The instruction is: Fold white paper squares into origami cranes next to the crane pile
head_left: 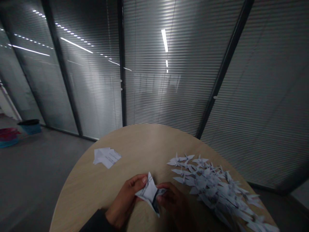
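Between my two hands is a partly folded piece of white printed paper (150, 190), with pointed corners sticking up and down and a dark opening on its right side. My left hand (127, 196) pinches its left side between thumb and fingers. On the other side, my right hand (172, 198) grips the right flap, thumb and fingers closed on it. Both hands are held just above the near part of the round wooden table (152, 141). To the right lies a large heap of folded paper cranes (210, 183), their wings and points overlapping.
A few flat sheets of printed paper (106, 156) lie overlapped at the table's left. Beyond the table stands a glass partition with blinds (169, 96) and dark frames. On the floor at far left are a blue bucket (31, 128) and a red-and-blue tub (8, 138).
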`<state>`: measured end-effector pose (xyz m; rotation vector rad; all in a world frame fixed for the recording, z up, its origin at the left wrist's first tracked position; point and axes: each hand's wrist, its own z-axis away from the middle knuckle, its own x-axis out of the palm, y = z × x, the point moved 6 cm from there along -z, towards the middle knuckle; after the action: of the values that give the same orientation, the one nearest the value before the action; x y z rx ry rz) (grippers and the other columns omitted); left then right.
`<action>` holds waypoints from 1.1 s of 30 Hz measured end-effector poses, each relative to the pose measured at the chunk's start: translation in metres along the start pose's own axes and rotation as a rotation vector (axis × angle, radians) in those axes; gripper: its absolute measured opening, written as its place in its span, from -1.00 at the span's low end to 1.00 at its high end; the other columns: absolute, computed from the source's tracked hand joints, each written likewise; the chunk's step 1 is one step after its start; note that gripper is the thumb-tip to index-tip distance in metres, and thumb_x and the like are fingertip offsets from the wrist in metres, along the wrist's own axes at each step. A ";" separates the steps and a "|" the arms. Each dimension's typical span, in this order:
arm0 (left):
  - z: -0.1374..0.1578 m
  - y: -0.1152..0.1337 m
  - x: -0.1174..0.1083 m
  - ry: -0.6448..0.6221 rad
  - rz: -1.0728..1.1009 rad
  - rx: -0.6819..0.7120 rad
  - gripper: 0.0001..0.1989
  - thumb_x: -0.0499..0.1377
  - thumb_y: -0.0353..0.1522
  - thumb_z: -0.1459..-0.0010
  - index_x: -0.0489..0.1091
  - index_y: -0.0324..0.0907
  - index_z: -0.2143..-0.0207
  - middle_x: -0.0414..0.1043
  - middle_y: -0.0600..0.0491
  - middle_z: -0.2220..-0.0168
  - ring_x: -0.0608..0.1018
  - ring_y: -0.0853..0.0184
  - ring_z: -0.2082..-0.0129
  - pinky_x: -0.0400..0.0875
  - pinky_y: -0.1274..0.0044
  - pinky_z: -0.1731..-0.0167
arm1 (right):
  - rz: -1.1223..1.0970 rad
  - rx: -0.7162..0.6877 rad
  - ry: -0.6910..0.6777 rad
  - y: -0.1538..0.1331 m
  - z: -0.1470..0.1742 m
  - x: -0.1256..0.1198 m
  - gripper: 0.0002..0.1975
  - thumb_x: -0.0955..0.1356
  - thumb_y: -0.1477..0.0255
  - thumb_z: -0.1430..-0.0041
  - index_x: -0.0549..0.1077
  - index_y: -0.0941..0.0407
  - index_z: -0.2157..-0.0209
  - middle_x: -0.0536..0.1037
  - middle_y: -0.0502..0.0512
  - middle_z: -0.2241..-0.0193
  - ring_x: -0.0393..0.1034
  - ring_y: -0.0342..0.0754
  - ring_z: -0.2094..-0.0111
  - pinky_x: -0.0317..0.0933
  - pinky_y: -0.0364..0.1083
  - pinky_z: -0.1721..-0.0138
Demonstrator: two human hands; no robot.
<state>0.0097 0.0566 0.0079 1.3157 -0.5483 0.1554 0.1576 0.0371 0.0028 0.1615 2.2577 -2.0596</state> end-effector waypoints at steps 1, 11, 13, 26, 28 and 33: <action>0.001 0.001 -0.001 0.033 0.015 0.006 -0.60 0.35 -0.15 0.18 0.50 -0.26 0.34 0.44 0.02 0.43 0.42 0.35 0.43 0.29 0.56 0.43 | -0.023 -0.001 0.014 0.000 0.000 -0.001 -0.73 0.39 0.33 0.16 0.47 0.16 0.36 0.49 -0.02 0.61 0.39 -0.08 0.55 0.20 -0.18 0.53; -0.001 0.003 0.001 -0.025 -0.278 0.102 -0.42 0.39 -0.17 0.27 0.35 -0.20 0.18 0.28 0.21 0.63 0.35 0.41 0.55 0.18 0.57 0.50 | -0.037 -0.020 0.152 -0.005 -0.002 -0.012 -0.69 0.41 0.27 0.16 0.43 0.13 0.34 0.55 0.05 0.52 0.46 0.01 0.48 0.31 -0.10 0.45; -0.004 0.001 -0.002 -0.027 -0.328 0.123 -0.45 0.39 -0.19 0.26 0.35 -0.20 0.19 0.17 0.26 0.67 0.25 0.46 0.62 0.04 0.59 0.57 | -0.028 -0.029 0.155 -0.005 -0.002 -0.013 -0.71 0.40 0.29 0.15 0.43 0.13 0.34 0.56 0.07 0.49 0.47 0.02 0.46 0.32 -0.10 0.44; -0.007 0.003 -0.001 -0.022 -0.275 0.140 -0.54 0.43 -0.18 0.38 0.41 -0.21 0.41 0.19 0.26 0.71 0.22 0.49 0.66 0.06 0.61 0.58 | 0.015 -0.097 0.149 0.001 -0.002 -0.010 -0.82 0.39 0.38 0.13 0.44 0.10 0.39 0.56 0.02 0.48 0.45 -0.06 0.50 0.30 -0.15 0.47; -0.007 0.003 -0.001 -0.019 -0.287 0.137 -0.57 0.42 -0.19 0.37 0.42 -0.21 0.43 0.23 0.24 0.72 0.25 0.48 0.67 0.08 0.61 0.59 | 0.025 -0.098 0.123 0.001 -0.001 -0.008 -0.83 0.39 0.39 0.11 0.44 0.10 0.39 0.56 0.02 0.47 0.45 -0.06 0.49 0.29 -0.15 0.46; -0.004 0.006 0.000 -0.011 -0.347 0.155 -0.63 0.39 -0.20 0.30 0.45 -0.22 0.44 0.28 0.21 0.73 0.28 0.46 0.68 0.09 0.62 0.62 | 0.030 -0.092 0.099 0.000 -0.001 -0.006 -0.80 0.39 0.35 0.10 0.42 0.10 0.37 0.57 0.04 0.44 0.45 -0.06 0.50 0.29 -0.16 0.47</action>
<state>0.0088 0.0622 0.0129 1.5426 -0.3146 -0.0975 0.1640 0.0379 0.0035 0.2954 2.3859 -1.9705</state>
